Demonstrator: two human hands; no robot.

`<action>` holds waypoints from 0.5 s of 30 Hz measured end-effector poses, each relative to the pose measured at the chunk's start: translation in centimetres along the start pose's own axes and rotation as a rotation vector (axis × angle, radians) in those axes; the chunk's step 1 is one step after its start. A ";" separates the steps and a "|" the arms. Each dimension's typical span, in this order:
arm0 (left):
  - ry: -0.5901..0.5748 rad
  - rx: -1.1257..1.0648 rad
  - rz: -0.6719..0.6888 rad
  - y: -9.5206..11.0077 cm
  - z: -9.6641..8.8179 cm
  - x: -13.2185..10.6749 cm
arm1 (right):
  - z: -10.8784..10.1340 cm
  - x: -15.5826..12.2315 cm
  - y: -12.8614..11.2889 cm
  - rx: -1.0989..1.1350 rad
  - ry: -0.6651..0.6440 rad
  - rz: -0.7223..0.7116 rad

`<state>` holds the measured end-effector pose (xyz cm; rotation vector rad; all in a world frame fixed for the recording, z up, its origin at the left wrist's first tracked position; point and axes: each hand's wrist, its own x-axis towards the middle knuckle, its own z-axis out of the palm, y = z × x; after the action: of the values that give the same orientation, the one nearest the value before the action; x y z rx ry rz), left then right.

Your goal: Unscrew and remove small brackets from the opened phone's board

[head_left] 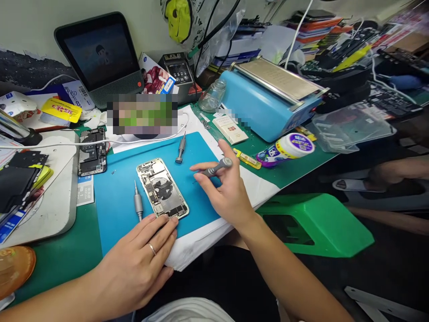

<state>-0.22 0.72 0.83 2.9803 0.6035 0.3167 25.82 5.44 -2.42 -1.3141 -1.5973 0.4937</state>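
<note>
Your green table [67, 241] carries a blue mat [115, 201], and on it the opened phone [171, 197] lies tilted, inner parts facing up. Your left hand [137, 261] lies flat over the mat's lower edge, fingers stretched and close together, their tips touching the phone's bottom end. Your right hand [226, 192] is raised to the right of the phone, well clear of it, thumb and fingers closed on a grey screwdriver [217, 168], whose tip points toward the mat.

Beyond your right hand sits a big blue machine [254, 100]; at the far left leans a screen [97, 58] on its speaker base. A white tub [286, 150] with a purple lid lies tipped to your right. Past the mat's upper-left corner is a second phone [89, 157], crossed in your view by a white cable [53, 146]. One silver screwdriver [138, 203] lies just left of the phone, its handle end partly behind your left fingers; another short driver [181, 149] lies beyond the phone. Tiny screws [114, 171] dot the mat near the second phone.
</note>
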 end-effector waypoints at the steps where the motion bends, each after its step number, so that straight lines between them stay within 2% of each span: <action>1: 0.001 0.005 0.003 0.0 0.0 0.0 | 0.0 0.1 0.1 -0.007 0.019 -0.022; 5: 0.013 0.028 0.008 0.0 0.1 0.0 | 0.0 0.3 0.3 -0.006 0.046 -0.133; 11: 0.006 0.036 0.013 0.1 0.1 -0.1 | 0.4 -0.2 -1.0 0.179 0.001 -0.349; 15: 0.004 0.028 0.011 0.0 0.1 -0.2 | 0.9 -0.5 -1.0 0.198 0.023 -0.442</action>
<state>-0.38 0.67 0.66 3.0112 0.5976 0.3172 24.48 4.90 -2.23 -0.7844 -1.7087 0.3487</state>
